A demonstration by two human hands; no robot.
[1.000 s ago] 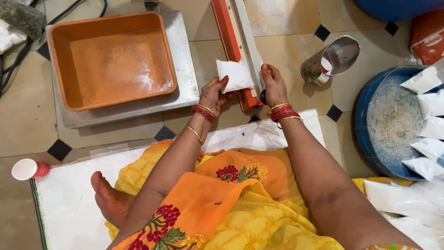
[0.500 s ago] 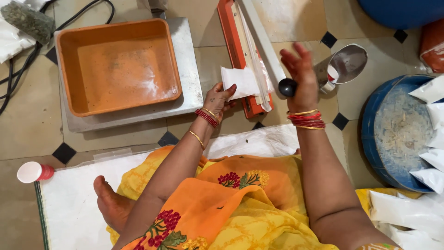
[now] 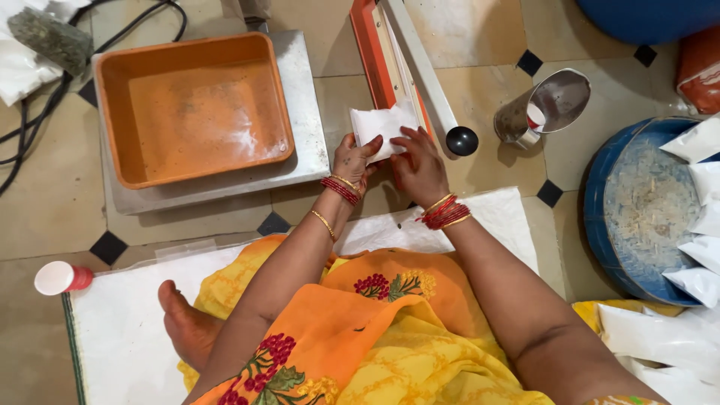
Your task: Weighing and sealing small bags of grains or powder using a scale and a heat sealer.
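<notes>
Down at eight o'clock, a small red paper cup with a white inside (image 3: 60, 278) lies on its side on the beige tiled floor (image 3: 45, 217), just beside the edge of a white sheet (image 3: 112, 337) on which the person sits. Up at eleven o'clock, a shallow square orange plastic tray (image 3: 193, 105) dusted with white powder rests on a flat grey metal platform (image 3: 304, 112), with black cables (image 3: 112, 30) trailing off at its ten o'clock.

Near the centre, the left hand (image 3: 351, 159) and the right hand (image 3: 416, 161) meet on a small white filled pouch (image 3: 382, 126). Both hands are closed on it, fingers on its lower part, the left at its seven o'clock corner and the right at its five o'clock corner. The pouch's upper edge lies on the long orange and white heat sealer (image 3: 386, 60), whose white arm with a round black knob (image 3: 461, 140) stands raised, running from twelve o'clock down towards the right hand.

At two o'clock a shiny steel scoop-shaped cup (image 3: 544, 105) lies tilted on the floor. At three o'clock sits a round blue plastic tub (image 3: 600, 217) holding white grainy material, with more white filled packets (image 3: 697, 202) heaped along its right side.
</notes>
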